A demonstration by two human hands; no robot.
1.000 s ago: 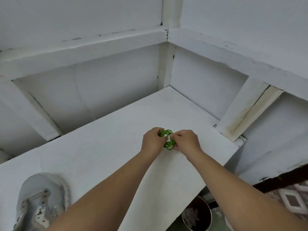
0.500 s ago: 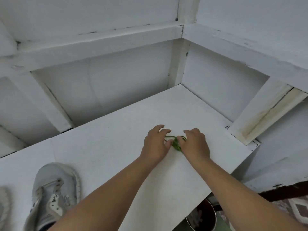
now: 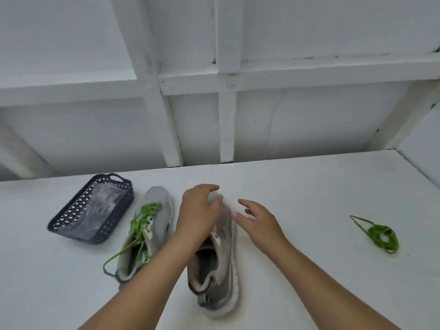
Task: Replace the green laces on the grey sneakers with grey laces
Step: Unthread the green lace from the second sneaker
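Both hands, left hand (image 3: 198,210) and right hand (image 3: 256,219), hover open-fingered over the unlaced grey mesh sneaker (image 3: 217,263) (steady it first).

Two grey sneakers (image 3: 214,265) with white soles are seen on a white tabletop (image 3: 309,198). Bright green laces (image 3: 140,225) are seen in one. A green lace bundle (image 3: 381,235) is seen apart. A dark blue basket (image 3: 78,210) is patterned with small holes.
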